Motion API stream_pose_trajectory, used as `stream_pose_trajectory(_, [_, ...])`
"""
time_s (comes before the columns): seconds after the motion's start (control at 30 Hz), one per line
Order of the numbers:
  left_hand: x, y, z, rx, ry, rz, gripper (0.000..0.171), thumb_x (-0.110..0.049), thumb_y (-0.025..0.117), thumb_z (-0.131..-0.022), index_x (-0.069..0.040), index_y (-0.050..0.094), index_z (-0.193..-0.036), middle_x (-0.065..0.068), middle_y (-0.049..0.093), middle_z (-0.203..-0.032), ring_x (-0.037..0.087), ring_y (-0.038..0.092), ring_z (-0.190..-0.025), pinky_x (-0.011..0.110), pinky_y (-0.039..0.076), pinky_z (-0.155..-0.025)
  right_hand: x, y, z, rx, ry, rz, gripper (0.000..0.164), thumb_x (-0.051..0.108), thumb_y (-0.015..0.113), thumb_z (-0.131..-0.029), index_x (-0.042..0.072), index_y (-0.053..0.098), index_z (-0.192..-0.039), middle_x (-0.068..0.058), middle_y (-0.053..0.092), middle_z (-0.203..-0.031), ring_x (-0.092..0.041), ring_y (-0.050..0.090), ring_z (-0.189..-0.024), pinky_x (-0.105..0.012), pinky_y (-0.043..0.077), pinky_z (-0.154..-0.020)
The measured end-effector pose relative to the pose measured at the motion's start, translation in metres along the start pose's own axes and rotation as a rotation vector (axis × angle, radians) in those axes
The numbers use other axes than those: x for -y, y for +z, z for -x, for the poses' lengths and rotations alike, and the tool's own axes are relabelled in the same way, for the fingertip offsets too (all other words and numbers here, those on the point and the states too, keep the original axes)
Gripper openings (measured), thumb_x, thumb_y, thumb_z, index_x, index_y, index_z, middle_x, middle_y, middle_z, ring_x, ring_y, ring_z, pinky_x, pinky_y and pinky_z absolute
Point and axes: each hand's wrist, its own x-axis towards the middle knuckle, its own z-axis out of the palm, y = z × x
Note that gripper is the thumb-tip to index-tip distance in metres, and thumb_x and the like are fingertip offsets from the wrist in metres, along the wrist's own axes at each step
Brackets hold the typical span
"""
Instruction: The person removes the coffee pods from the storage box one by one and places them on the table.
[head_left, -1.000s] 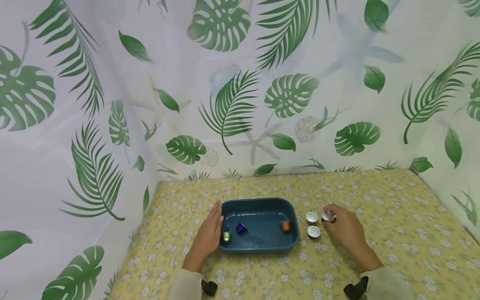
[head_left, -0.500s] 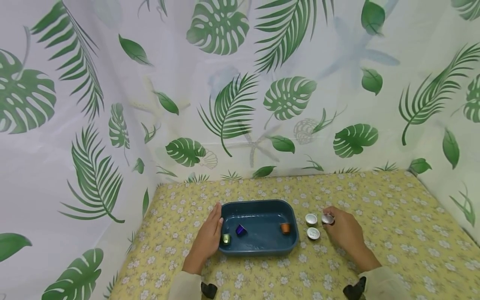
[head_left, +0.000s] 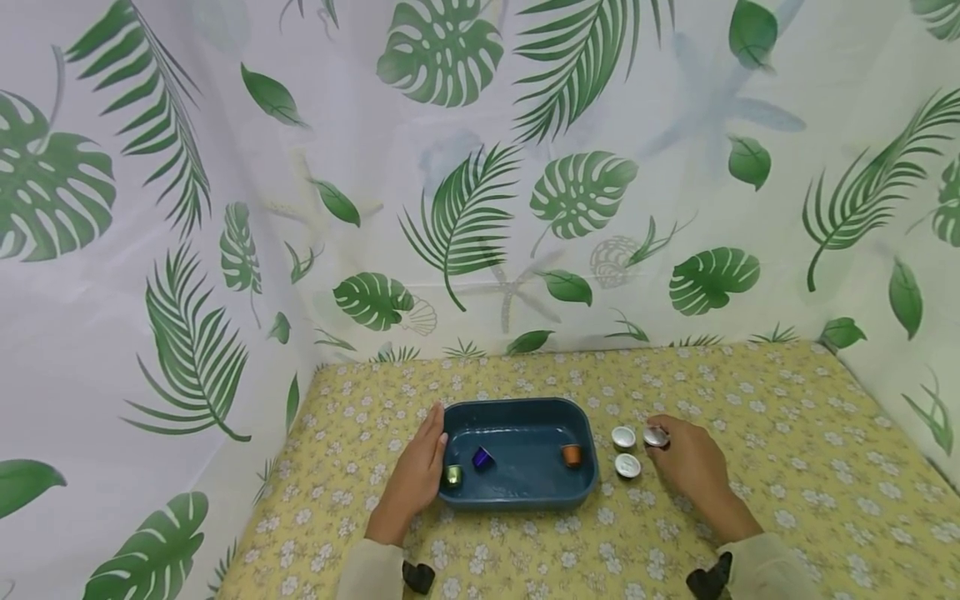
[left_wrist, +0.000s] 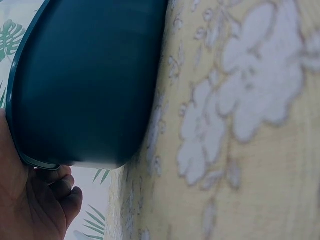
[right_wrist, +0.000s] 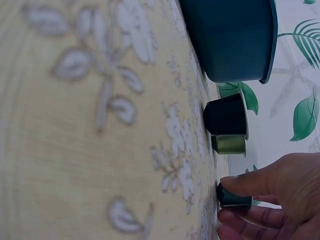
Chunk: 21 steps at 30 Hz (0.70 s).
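Note:
My left hand (head_left: 417, 461) rests along the left side of a dark blue tub (head_left: 517, 502), fingers extended along its wall and thumb at the rim. In the left wrist view, the hand's lower fingers bend loosely just past the rim. Between thumb and fingers, my right hand (head_left: 692, 461) pinches a dark green coffee capsule (right_wrist: 235, 196), its silver lid facing up, close at the tablecloth. Beside it stand a black capsule (right_wrist: 227, 116) and an olive-green capsule (right_wrist: 230, 144), both lid up. Inside the tub lie a light green capsule (head_left: 453, 476), a purple-blue capsule (head_left: 482, 457) and an orange capsule (head_left: 572, 454).
A yellow floral cloth (head_left: 525, 554) covers the table. Behind and to the left hang white sheets (head_left: 480, 208) printed with green leaves. The two standing capsules are between the tub's right wall and my right hand.
The right hand's capsule has tipped slightly in its fingers, so its lid looks a little different. Both hands, the tub and the other capsules stay in place; the head view shifts slightly.

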Motion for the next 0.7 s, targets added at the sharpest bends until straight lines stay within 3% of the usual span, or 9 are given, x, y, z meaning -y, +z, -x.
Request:
stream_pose_trajectory(0.17, [0.0005,-0.0007,0.0011,-0.011,0.016,0.008,0.056,-0.027,0.034,-0.113,-0.005,0.018,-0.162,0.007,0.013,-0.169,0.031,0.021,-0.153,0.053,0.025,-0.121,-0.0012,0.0011,-0.0013,-0.006,-0.009,-0.001,0.043,0.005,0.081,-0.085,-0.001,0.068,-0.126,-0.023,0.072,-0.107,-0.026,0.069,-0.071,-0.031,0.042,-0.045])
stream_pose_trajectory(0.7, [-0.0005,0.0009,0.0005,-0.018,0.019,0.001,0.056,-0.028,0.035,-0.113,-0.003,0.020,-0.162,0.010,0.015,-0.169,0.031,0.021,-0.153,0.052,0.025,-0.121,-0.0045,0.0008,0.0007,-0.014,-0.009,-0.019,0.043,0.004,0.081,-0.084,-0.002,0.067,-0.124,-0.021,0.073,-0.100,-0.021,0.065,-0.065,-0.032,0.041,-0.045])
